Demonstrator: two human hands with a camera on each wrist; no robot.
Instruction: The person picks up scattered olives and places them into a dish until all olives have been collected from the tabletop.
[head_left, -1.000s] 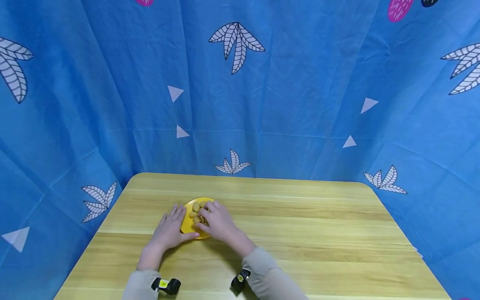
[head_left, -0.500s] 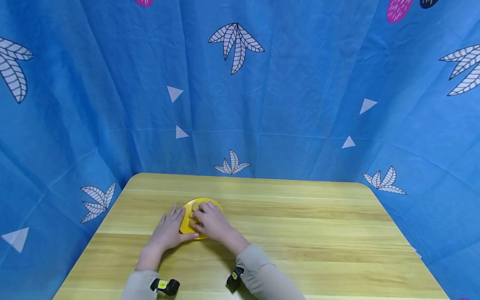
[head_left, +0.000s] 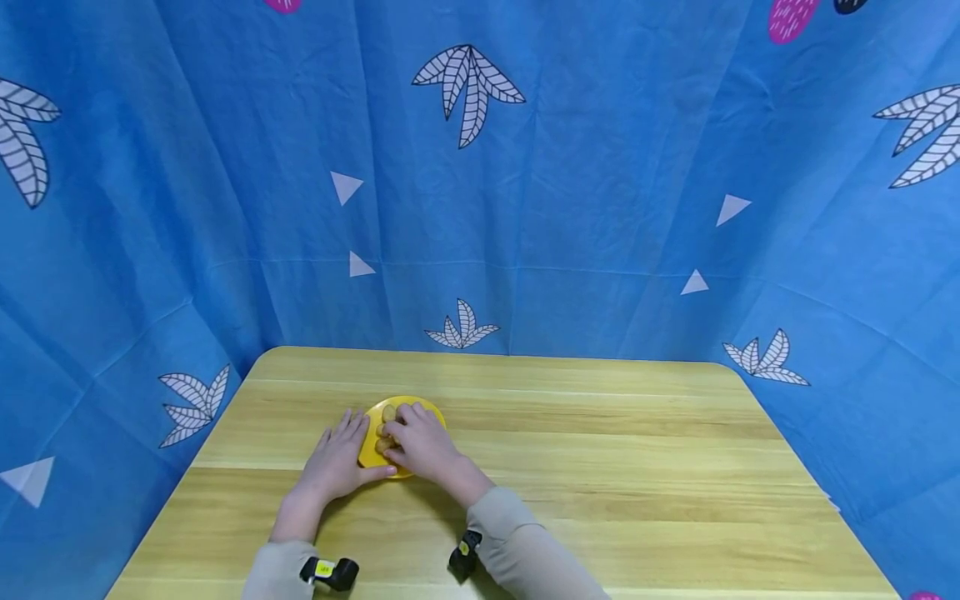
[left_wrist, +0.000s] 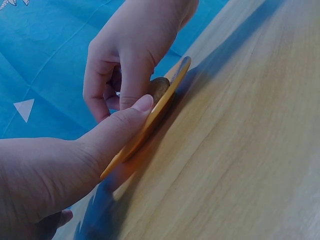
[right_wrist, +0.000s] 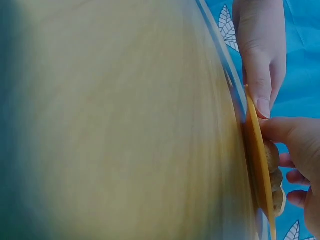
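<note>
A yellow plate [head_left: 371, 454] lies on the table at left of centre, several round, brown walnut-like lumps [head_left: 388, 414] on it. My left hand [head_left: 337, 462] rests along its left and front rim, fingers straight and spread, the thumb pointing right. In the left wrist view that thumb lies over the rim of the plate [left_wrist: 162, 107]. From the right, my right hand [head_left: 427, 446] reaches over the plate with bent fingers. In the right wrist view its thumb and curled fingertips close about the lumps [right_wrist: 271, 156]. The palm hides part of the pile from above.
The wooden table [head_left: 637, 475] stretches far to the right of the plate. A blue patterned curtain [head_left: 600, 167] hangs behind it and along both sides. A small black camera is worn on each wrist, over beige sleeves [head_left: 525, 542].
My right hand has shifted slightly left over the plate, uncovering its right rim. The left hand has stayed at the rim.
</note>
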